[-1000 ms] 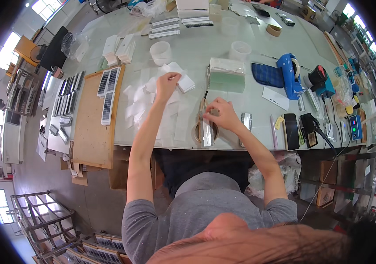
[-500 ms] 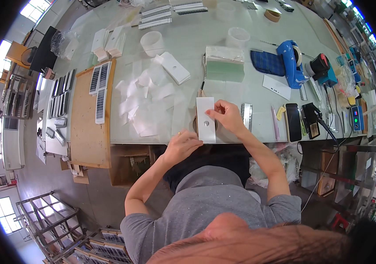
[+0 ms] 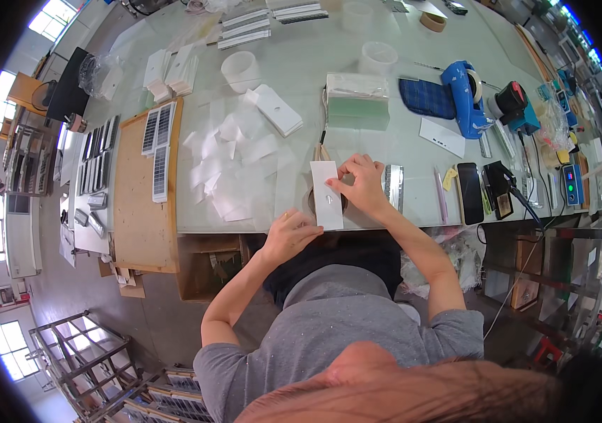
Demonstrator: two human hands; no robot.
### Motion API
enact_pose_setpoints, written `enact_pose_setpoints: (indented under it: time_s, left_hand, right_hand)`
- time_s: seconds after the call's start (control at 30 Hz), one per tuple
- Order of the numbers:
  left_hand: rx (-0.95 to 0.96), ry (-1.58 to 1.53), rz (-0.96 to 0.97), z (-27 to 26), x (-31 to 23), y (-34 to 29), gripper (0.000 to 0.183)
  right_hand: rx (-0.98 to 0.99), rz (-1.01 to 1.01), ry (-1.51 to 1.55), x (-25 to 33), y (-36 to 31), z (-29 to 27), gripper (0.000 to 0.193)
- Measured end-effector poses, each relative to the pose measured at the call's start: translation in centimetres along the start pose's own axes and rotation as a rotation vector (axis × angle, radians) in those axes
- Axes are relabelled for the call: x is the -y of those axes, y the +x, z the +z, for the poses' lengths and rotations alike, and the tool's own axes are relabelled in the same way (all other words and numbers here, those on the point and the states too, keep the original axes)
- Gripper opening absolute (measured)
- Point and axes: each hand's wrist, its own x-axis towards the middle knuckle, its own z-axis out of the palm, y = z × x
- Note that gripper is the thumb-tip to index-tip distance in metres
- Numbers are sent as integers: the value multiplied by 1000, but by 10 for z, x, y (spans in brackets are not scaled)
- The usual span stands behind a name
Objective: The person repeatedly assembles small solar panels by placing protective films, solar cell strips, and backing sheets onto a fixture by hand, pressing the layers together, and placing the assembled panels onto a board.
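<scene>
At the table's front edge I hold a long white rectangular plate [image 3: 323, 175] with a small hole in its lower half. My left hand [image 3: 291, 234] is closed, its fingertips pinching the plate's near left corner. My right hand [image 3: 364, 185] is closed too, thumb and finger gripping the plate's right side above the hole. Under the plate a dark round thing shows in part at both sides; its kind is hidden. To the left lies a loose heap of whitish translucent film pieces [image 3: 227, 166], with a stack of similar white plates [image 3: 277, 110] behind it.
A pale green block [image 3: 359, 111] stands beyond my hands. To the right are a blue tape dispenser [image 3: 464, 102], a phone [image 3: 469, 192], a metal strip [image 3: 395, 189] and cables. On the left, small solar panels [image 3: 161, 151] lie on a wooden board [image 3: 128, 190].
The white plate has turned slightly, its far end leaning left and a little nearer. My right hand has shifted slightly with it; my left hand keeps its hold.
</scene>
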Motion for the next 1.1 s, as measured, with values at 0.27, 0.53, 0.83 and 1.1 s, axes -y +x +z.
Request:
enact_pose_setpoints:
  time_s: [0.27, 0.53, 0.83, 1.1]
  left_hand:
    - [89, 21, 32, -6, -5, 9, 10]
    - [206, 196, 66, 1, -7, 19, 28]
    - [26, -76, -70, -24, -15, 57, 28]
    - [185, -1428, -750, -45, -11, 63, 23]
  right_hand:
    - [-11, -23, -57, -2, -3, 0, 29]
    - [-105, -73, -51, 4, -2, -10, 43]
    - [-144, -740, -444, 19, -28, -33, 34]
    - [211, 118, 615, 54, 14, -75, 20]
